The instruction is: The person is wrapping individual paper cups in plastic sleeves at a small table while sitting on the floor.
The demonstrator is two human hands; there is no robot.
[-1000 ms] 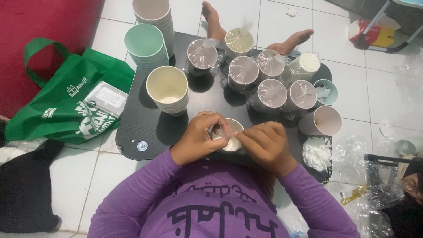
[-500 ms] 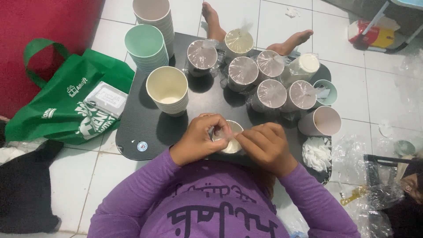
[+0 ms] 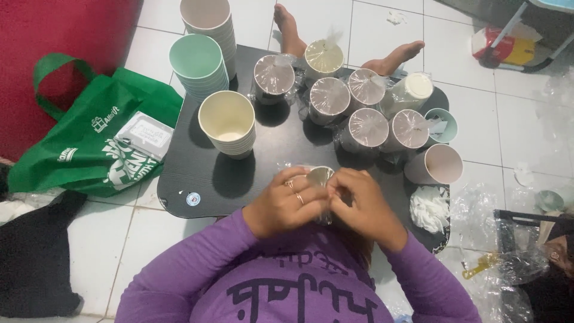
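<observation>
I see my left hand (image 3: 281,206) and my right hand (image 3: 365,206) close together at the near edge of the black surface (image 3: 281,149). Both grips are closed on a small cup (image 3: 320,177) in clear plastic wrap. A round blue sticker (image 3: 193,199) sits on the surface's near left corner. A green bag (image 3: 89,143) with white print lies on the floor, with a flat grey packet (image 3: 143,134) on top.
</observation>
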